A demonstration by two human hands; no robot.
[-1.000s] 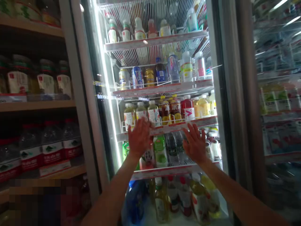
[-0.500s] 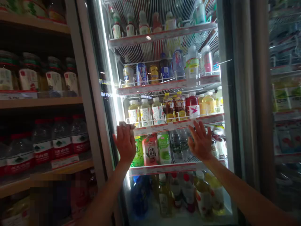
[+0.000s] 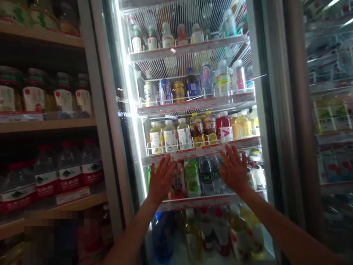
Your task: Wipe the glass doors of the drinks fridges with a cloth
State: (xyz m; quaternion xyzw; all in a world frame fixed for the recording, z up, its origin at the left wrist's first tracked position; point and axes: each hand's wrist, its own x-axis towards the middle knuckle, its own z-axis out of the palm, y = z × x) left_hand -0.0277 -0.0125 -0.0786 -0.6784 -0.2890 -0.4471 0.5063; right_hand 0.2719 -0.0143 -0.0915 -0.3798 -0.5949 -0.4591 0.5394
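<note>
Before the lit, metal-framed drinks cooler (image 3: 256, 55), we find the left hand (image 3: 162, 178) shifted inward along the white, red-marked shelf strip (image 3: 200, 151) below upright plastic bottles (image 3: 170, 136), suggesting lengthwise work, the right hand (image 3: 234, 168) likewise outspread, both visibly unclenched.

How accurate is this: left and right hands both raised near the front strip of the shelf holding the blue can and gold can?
Wrong shelf. Head view: left hand and right hand are raised near the front strip one shelf below the blue can and gold can.
</note>
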